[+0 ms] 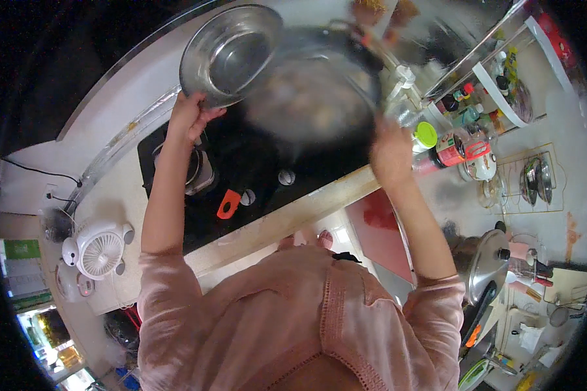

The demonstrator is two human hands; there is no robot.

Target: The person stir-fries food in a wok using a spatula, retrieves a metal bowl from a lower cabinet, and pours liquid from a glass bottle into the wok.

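My left hand (195,117) grips the rim of a stainless steel bowl (242,58), which is tilted at the wok's left side; its inside looks bare. The wok (332,41) sits on the black glass gas hob (259,151). Pale pieces of food (308,95) lie in it, blurred behind haze. My right hand (394,151) is closed at the wok's right edge around the handle of a long cooking utensil (362,90), whose far end reaches into the food and is too blurred to name exactly.
Two hob knobs (286,177) and an orange tag (229,204) lie near the counter's front edge. A white fan (100,251) stands at the left. Right of my arm are a lime-lidded jar (425,135), several bottles, and a lidded steel pot (486,266).
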